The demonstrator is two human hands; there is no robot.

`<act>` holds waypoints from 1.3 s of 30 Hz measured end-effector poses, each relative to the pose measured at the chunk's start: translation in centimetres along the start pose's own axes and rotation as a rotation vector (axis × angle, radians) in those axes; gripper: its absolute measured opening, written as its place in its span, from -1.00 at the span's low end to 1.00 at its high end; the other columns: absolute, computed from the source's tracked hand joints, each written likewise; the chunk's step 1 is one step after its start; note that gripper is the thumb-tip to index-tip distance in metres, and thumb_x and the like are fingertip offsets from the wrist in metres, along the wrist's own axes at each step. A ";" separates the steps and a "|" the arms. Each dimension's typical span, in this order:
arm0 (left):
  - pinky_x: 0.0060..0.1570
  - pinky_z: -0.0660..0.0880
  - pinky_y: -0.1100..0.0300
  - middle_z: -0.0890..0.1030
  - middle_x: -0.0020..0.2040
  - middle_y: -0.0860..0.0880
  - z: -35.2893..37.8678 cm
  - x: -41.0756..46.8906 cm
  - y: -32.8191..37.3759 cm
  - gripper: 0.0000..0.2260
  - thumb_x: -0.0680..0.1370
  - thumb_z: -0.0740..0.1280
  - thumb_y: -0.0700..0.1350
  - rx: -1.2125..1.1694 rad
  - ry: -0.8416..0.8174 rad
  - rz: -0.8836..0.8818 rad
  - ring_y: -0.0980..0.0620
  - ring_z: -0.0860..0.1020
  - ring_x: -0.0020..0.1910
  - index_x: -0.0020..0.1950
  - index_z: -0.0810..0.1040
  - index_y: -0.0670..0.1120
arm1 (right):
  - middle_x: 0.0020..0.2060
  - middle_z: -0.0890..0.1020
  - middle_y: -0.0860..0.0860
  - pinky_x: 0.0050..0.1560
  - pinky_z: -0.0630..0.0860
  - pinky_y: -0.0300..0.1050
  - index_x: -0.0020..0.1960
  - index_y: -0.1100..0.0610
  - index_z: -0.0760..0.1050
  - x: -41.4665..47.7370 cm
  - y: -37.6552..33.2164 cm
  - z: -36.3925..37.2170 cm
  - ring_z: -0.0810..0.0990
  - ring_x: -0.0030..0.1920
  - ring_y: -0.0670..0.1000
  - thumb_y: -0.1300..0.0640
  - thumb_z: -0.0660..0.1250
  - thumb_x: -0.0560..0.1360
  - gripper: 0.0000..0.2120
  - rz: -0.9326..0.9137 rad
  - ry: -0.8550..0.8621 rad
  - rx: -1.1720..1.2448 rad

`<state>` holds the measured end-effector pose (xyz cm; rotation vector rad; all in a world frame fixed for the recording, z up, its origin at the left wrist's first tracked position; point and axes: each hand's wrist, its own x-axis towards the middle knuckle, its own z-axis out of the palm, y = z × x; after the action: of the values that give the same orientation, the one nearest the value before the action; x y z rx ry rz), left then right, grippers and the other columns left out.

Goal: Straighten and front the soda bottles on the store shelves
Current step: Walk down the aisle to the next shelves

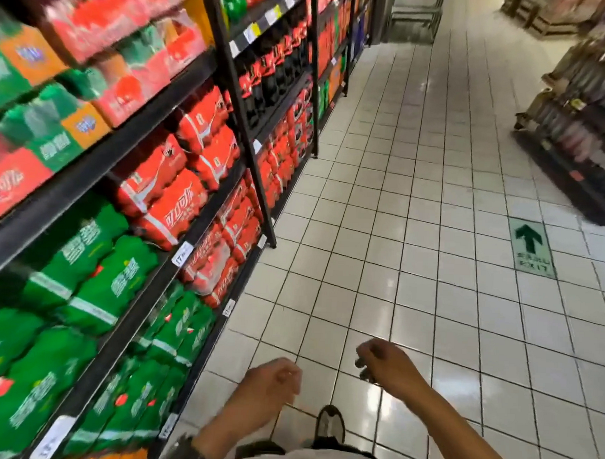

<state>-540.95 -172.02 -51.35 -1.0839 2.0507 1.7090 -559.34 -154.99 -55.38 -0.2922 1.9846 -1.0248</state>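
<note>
Soda bottles (270,73) with red labels and dark contents stand on the black shelves (90,167) to our left, further up the aisle. Nearer to us the same racks carry red packs (179,190) and green packs (97,273), all blurred. Our left hand (275,383) and right hand (380,364) hang apart over the white tiled floor (414,216), away from the shelves, fingers loosely curled and holding nothing we can see. A green arrow sticker (532,247) lies on the tiles at right, and one shoe (329,426) shows below our hands.
</note>
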 end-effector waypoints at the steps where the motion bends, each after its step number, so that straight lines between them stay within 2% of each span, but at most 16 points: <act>1: -0.25 0.45 0.29 0.67 -0.22 -0.01 -1.8 1.6 1.6 -0.88 0.55 0.28 -0.20 -0.030 0.032 0.026 0.08 0.59 -0.26 -0.05 0.59 -0.04 | -0.26 0.69 -0.05 -0.33 0.52 -0.22 -0.11 0.04 0.56 2.2 -2.8 -0.8 0.67 -0.32 -0.08 -0.02 0.25 0.52 -0.82 -0.047 -0.005 -0.037; 4: -0.30 0.45 0.27 0.65 -0.23 -0.09 -6.9 5.5 5.7 -0.89 0.56 0.28 -0.31 -0.183 0.148 0.076 0.04 0.58 -0.30 -0.01 0.57 -0.16 | -0.23 0.68 -0.10 -0.40 0.41 -0.40 -0.10 -0.01 0.54 7.3 -11.3 -2.5 0.65 -0.32 -0.15 -0.03 0.21 0.55 -0.83 -0.187 -0.038 -0.126; 9: -0.25 0.50 0.18 0.68 -0.17 -0.11 -12.4 12.0 9.5 -0.89 0.58 0.28 -0.22 -0.288 0.296 0.093 -0.01 0.61 -0.26 0.02 0.58 -0.08 | -0.16 0.67 -0.07 -0.19 0.56 -0.22 -0.01 -0.01 0.55 14.1 -22.9 -3.2 0.66 -0.25 -0.13 0.00 0.22 0.57 -0.86 -0.420 -0.123 -0.163; 11: -0.23 0.53 0.13 0.68 -0.14 -0.10 -13.5 15.6 10.3 -0.90 0.58 0.29 -0.20 -0.297 0.324 0.080 -0.03 0.62 -0.25 0.04 0.57 -0.04 | -0.14 0.67 -0.06 -0.15 0.57 -0.20 0.01 0.00 0.55 17.0 -25.9 -3.5 0.66 -0.23 -0.11 0.01 0.22 0.56 -0.85 -0.508 -0.182 -0.174; 14: -0.29 0.49 0.16 0.66 -0.18 -0.11 -15.0 21.7 12.2 -0.90 0.57 0.29 -0.23 -0.299 0.313 0.057 -0.01 0.61 -0.30 0.02 0.56 -0.07 | -0.15 0.67 -0.08 -0.07 0.59 -0.11 0.01 -0.03 0.55 21.5 -28.7 -4.8 0.66 -0.20 -0.10 -0.03 0.22 0.55 -0.84 -0.542 -0.223 -0.177; 18: -0.33 0.45 0.15 0.61 -0.30 -0.11 -17.6 30.7 19.0 -0.88 0.58 0.24 -0.32 -0.326 0.246 0.092 -0.03 0.56 -0.34 0.05 0.53 -0.18 | -0.17 0.67 -0.07 -0.08 0.60 -0.05 -0.02 -0.03 0.56 27.8 -31.6 -8.6 0.66 -0.22 -0.08 -0.01 0.23 0.56 -0.86 -0.473 -0.140 -0.131; 21: -0.38 0.43 0.27 0.57 -0.26 -0.13 -19.8 36.3 26.3 -0.90 0.60 0.23 -0.30 -0.300 0.195 0.200 0.04 0.53 -0.36 0.03 0.51 -0.18 | -0.16 0.68 -0.06 -0.17 0.59 -0.15 -0.03 -0.03 0.57 32.0 -33.4 -12.6 0.67 -0.23 -0.05 0.01 0.25 0.57 -0.88 -0.425 -0.056 -0.057; 25: -0.41 0.38 0.39 0.57 -0.25 -0.07 -22.1 42.7 35.7 -0.91 0.59 0.24 -0.27 -0.142 0.136 0.362 0.17 0.51 -0.41 0.04 0.51 -0.15 | -0.18 0.69 -0.02 -0.26 0.55 -0.26 -0.01 0.03 0.59 37.1 -35.3 -18.8 0.66 -0.25 -0.02 0.12 0.25 0.59 -0.86 -0.319 0.157 0.064; 27: -0.33 0.43 0.33 0.58 -0.25 -0.05 -22.4 45.7 39.1 -0.91 0.59 0.26 -0.25 -0.095 0.122 0.422 0.11 0.53 -0.37 0.03 0.52 -0.10 | -0.20 0.69 -0.03 -0.27 0.54 -0.26 -0.01 0.05 0.59 39.4 -35.4 -21.4 0.66 -0.26 -0.01 0.14 0.24 0.58 -0.86 -0.274 0.224 0.090; 29: -0.21 0.47 0.19 0.61 -0.22 -0.03 -22.2 48.3 41.4 -0.92 0.58 0.30 -0.16 -0.034 0.113 0.452 -0.01 0.57 -0.29 0.01 0.53 0.02 | -0.20 0.69 -0.01 -0.23 0.56 -0.17 -0.01 0.07 0.59 41.4 -35.0 -23.3 0.66 -0.25 0.02 0.14 0.24 0.58 -0.86 -0.221 0.258 0.113; 30: -0.16 0.50 0.16 0.62 -0.20 0.03 -22.0 50.0 42.3 -0.92 0.56 0.31 -0.09 0.021 0.104 0.466 -0.02 0.59 -0.25 0.01 0.53 0.08 | -0.20 0.69 0.00 -0.22 0.57 -0.13 -0.01 0.08 0.59 42.8 -34.7 -24.4 0.66 -0.25 0.04 0.14 0.24 0.58 -0.86 -0.193 0.267 0.123; 34: -0.10 0.56 0.18 0.59 -0.13 0.24 -20.6 55.5 44.3 -0.78 0.44 0.24 0.14 0.282 -0.012 0.473 0.22 0.58 -0.18 0.08 0.48 0.25 | -0.22 0.70 -0.01 -0.23 0.58 -0.11 -0.02 0.10 0.59 48.9 -33.7 -27.9 0.67 -0.27 0.02 0.10 0.27 0.57 -0.86 -0.055 0.248 0.111; 37: -0.08 0.57 0.16 0.58 -0.10 0.27 -21.2 59.8 46.1 -0.77 0.45 0.24 0.13 0.327 -0.044 0.378 0.26 0.57 -0.16 0.09 0.46 0.28 | -0.23 0.69 0.00 -0.12 0.58 -0.02 -0.06 0.11 0.57 55.2 -34.5 -31.0 0.67 -0.28 -0.01 0.06 0.27 0.57 -0.84 0.013 0.127 -0.039; 39: -0.10 0.57 0.16 0.59 -0.11 0.24 -22.7 61.6 48.0 -0.81 0.48 0.27 0.06 0.305 0.003 0.299 0.28 0.56 -0.19 0.06 0.49 0.26 | -0.22 0.68 0.00 -0.07 0.55 -0.03 -0.08 0.12 0.55 59.2 -36.3 -33.4 0.66 -0.27 -0.05 0.03 0.25 0.57 -0.81 -0.006 0.042 -0.206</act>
<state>-610.15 -214.67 -48.23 -0.7141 2.4729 1.4434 -627.14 -191.54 -52.99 -0.3908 2.1320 -0.8368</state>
